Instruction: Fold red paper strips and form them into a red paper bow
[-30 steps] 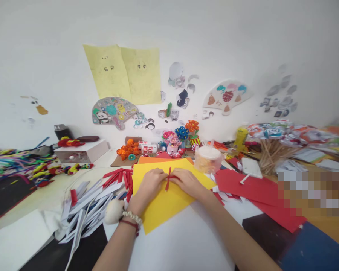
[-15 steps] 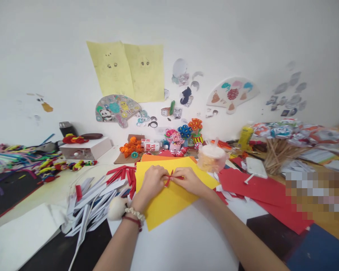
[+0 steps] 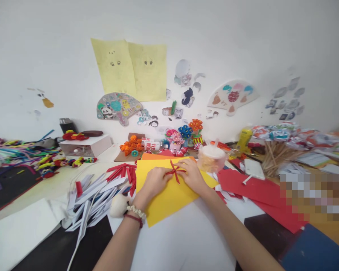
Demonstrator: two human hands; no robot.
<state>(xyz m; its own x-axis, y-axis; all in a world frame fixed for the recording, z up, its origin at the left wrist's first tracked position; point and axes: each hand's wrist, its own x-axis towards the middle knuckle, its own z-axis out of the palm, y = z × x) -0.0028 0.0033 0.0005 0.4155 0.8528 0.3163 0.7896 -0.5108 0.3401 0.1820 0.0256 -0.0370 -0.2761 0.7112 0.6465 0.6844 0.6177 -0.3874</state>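
Observation:
A small cross-like piece of folded red paper strips [image 3: 175, 171] is between my two hands, over a yellow paper sheet [image 3: 164, 203]. My left hand [image 3: 155, 182] pinches the piece's left arm between thumb and fingertips. On the other side, my right hand [image 3: 192, 176] has its fingers around the right arm, and a fingertip reaches towards the upper arm. The piece's middle, upper and lower arms show plainly. Under the yellow sheet lies white paper [image 3: 183, 233].
White folded paper strips [image 3: 93, 199] and red strips [image 3: 128, 171] are heaped on the left. A lidded plastic cup [image 3: 212, 158] stands just beyond my right hand. Red paper sheets [image 3: 260, 195] and a white phone-like device [image 3: 254, 169] are on the right. Flower crafts [image 3: 183, 133] line the wall.
My right hand's fingers have spread and shifted up, uncovering more of the red piece. The piece now faces me as an open cross, slightly farther right.

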